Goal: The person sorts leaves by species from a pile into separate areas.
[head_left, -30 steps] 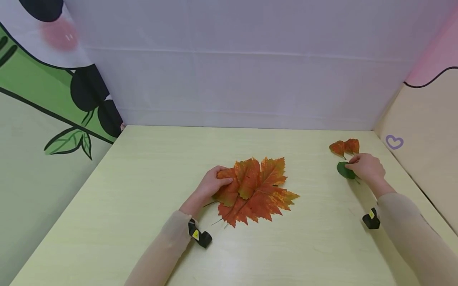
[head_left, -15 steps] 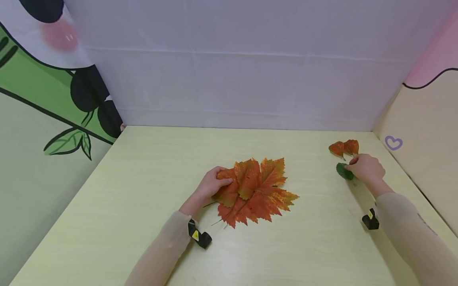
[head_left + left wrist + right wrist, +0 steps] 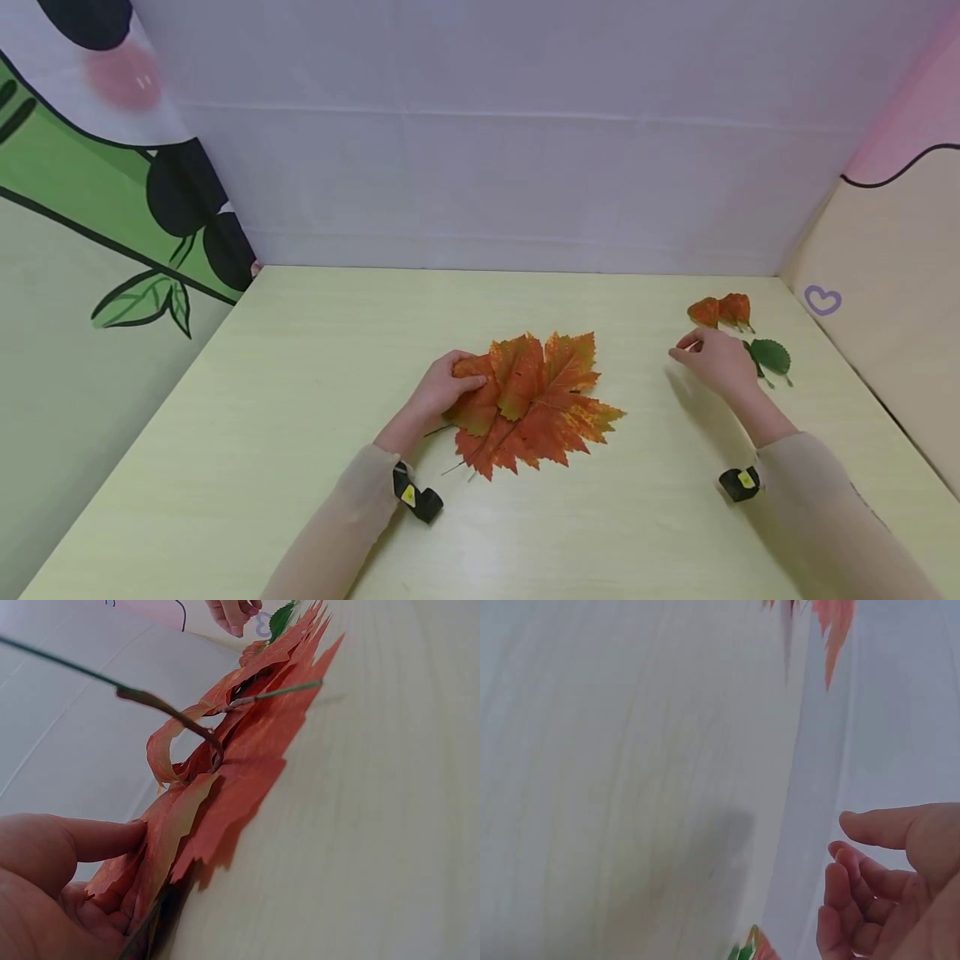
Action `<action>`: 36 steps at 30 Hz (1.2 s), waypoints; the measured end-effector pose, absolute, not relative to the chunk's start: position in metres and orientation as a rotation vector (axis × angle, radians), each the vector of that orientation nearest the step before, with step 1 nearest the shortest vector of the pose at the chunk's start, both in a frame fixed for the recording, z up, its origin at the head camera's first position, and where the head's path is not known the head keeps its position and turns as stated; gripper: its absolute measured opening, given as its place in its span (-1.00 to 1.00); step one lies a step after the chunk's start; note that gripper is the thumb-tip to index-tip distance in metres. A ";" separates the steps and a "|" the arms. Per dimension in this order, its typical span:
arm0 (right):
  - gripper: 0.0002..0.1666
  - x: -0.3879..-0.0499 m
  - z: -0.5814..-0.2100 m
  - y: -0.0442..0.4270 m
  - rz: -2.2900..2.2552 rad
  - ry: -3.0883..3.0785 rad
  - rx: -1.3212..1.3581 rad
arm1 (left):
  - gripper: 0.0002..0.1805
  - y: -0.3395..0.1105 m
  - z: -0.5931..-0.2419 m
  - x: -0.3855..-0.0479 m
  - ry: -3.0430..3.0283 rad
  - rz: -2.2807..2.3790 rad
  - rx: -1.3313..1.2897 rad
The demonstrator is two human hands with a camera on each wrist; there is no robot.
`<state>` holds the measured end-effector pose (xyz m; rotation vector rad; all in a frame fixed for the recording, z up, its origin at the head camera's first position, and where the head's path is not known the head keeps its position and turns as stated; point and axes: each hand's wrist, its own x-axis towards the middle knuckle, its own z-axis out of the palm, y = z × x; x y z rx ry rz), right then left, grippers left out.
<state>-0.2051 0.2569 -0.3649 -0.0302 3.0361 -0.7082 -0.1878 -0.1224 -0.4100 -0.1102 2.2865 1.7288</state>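
Observation:
My left hand (image 3: 441, 390) pinches the near-left edge of a pile of orange maple leaves (image 3: 540, 408) on the table. In the left wrist view the thumb lies on top of one maple leaf (image 3: 161, 847), the other fingers beneath it; dark stems stick out. My right hand (image 3: 718, 362) hovers over the table at the right, its fingers loosely bent. Nothing shows between thumb and fingers (image 3: 840, 885) in the right wrist view. Just right of that hand lies a green leaf (image 3: 771, 357), and a second green one is partly hidden behind the hand.
Two small orange-brown leaves (image 3: 720, 311) lie near the table's back right corner, beyond the right hand. A pale cloth wall (image 3: 525, 183) stands along the back edge, with printed panels at both sides. Black wrist cameras (image 3: 740, 483) sit on both sleeves.
My right hand has let go of the green leaf, which now lies to its right, and has moved left. The left hand and the maple leaves have stayed in place.

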 end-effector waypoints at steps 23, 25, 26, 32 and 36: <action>-0.25 -0.202 -0.371 0.158 -1.158 2.581 -0.057 | -0.62 -0.128 -0.417 -0.187 2.309 1.737 -0.116; -0.26 -0.202 -0.374 0.156 -1.192 2.557 -0.049 | -0.62 -0.128 -0.415 -0.187 2.280 1.760 -0.107; -0.27 -0.202 -0.375 0.156 -1.204 2.549 -0.046 | -0.62 -0.129 -0.412 -0.186 2.265 1.765 -0.107; -0.25 -0.201 -0.379 0.153 -1.249 2.497 -0.013 | -0.64 -0.126 -0.392 -0.178 2.240 1.772 -0.085; -0.29 -0.201 -0.379 0.151 -1.281 2.477 0.022 | -0.65 -0.128 -0.404 -0.187 2.228 1.796 -0.072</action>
